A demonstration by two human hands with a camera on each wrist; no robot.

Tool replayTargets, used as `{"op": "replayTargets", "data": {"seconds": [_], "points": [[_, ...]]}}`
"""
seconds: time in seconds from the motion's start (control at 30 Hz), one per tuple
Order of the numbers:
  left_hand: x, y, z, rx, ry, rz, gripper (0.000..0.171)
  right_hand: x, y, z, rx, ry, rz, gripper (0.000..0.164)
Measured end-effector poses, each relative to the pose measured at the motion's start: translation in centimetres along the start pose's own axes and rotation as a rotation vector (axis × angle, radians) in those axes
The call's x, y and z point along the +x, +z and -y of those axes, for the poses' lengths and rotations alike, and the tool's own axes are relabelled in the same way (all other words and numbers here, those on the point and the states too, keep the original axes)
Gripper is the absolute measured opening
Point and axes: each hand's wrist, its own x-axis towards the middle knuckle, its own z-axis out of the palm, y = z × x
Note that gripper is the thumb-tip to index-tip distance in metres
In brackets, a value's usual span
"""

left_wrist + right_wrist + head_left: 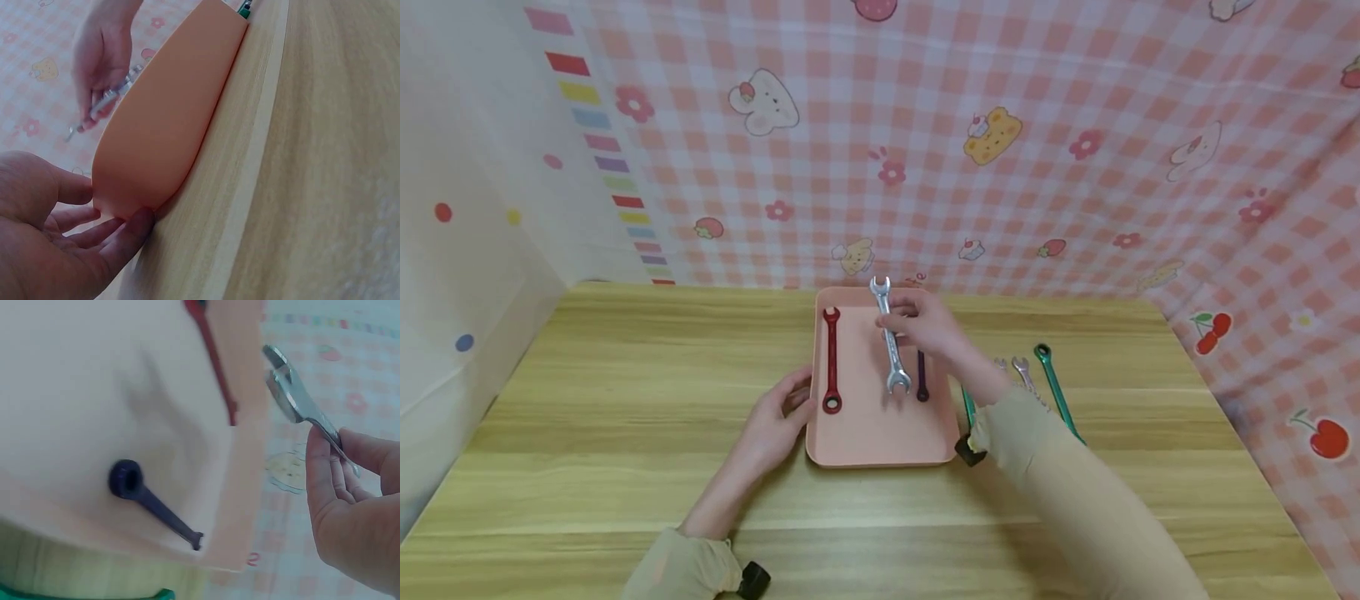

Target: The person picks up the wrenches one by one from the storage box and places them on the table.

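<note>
My right hand (pixel 928 325) pinches a silver double open-end wrench (pixel 892 354) by its middle, holding it above a pink tray (pixel 865 442). In the right wrist view, the wrench's jaw end points away from the thumb and fingers (pixel 322 462). My left hand (pixel 778 421) touches the tray's left outer wall with its fingertips (pixel 134 231); none reach over the rim. Inside the tray, a red combination wrench (pixel 832 358) lies along the left side. A dark purple wrench (pixel 153 503) lies along the right side, partly hidden by my right hand in the head view.
Right of the tray on the wooden table (pixel 662 400) lie a green wrench (pixel 1056 387), a small silver wrench (pixel 1022 371) and other wrenches partly covered by my right arm. A pink checked cloth (pixel 925 208) hangs behind the table's back edge.
</note>
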Motion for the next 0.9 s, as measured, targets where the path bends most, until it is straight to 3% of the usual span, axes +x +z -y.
{"op": "replayTargets", "data": {"seconds": [0.17,0.43,0.9], "points": [[0.2,0.0,0.1,-0.003,-0.001,-0.007,0.053,-1.3,-1.6,0.3,0.08,0.041,-0.012,0.042],[-0.1,0.1,0.2,-0.007,0.025,-0.007,0.053,-4.2,-3.7,-1.3,0.19,-0.038,-0.02,0.045],[-0.1,0.0,0.2,-0.009,0.037,-0.013,0.053,-7.7,-6.1,-4.1,0.311,-0.037,-0.071,0.054]]}}
